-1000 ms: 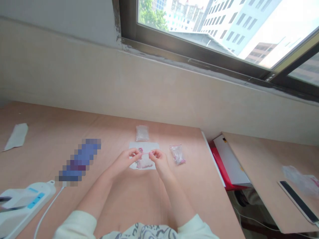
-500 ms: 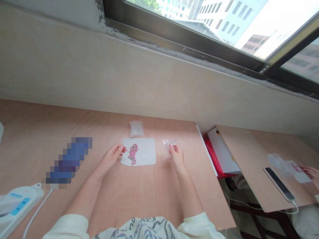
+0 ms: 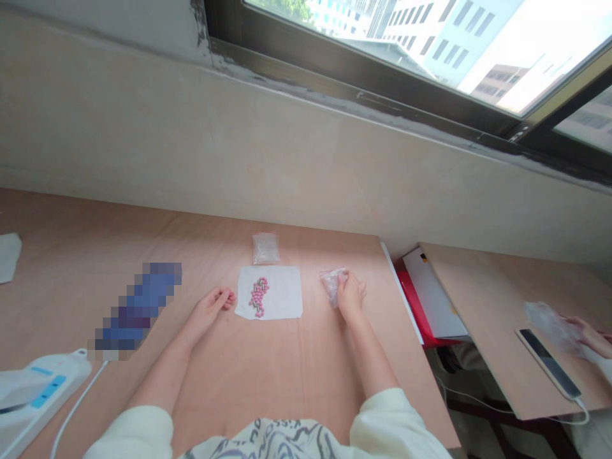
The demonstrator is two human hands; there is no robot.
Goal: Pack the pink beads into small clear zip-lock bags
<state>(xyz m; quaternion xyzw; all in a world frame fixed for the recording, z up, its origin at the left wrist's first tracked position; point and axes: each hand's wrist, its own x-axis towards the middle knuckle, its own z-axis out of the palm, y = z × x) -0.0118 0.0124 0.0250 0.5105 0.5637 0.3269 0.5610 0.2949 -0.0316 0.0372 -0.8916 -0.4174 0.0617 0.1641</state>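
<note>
My left hand is at the left edge of a white sheet of paper. Its fingers are curled together, and whatever may be between them is hidden. On the paper's left half lies a loose cluster of small pink pieces with a few dark or silvery ones among them. To the right of the paper, my right hand is closed on a small clear zip bag, which looks tilted and creased. Just behind the paper rests a stack of clear plastic bags.
Left on the table are a pixelated blue object, a white power strip and a white cable. At the right-hand table, a co-worker's hand holds clear plastic by a phone. A red folder sits between the tables.
My right hand has turned and shifted right, tilting the zip bag. My left hand has drawn slightly left, off the paper. The co-worker's hand has moved left onto the plastic.
</note>
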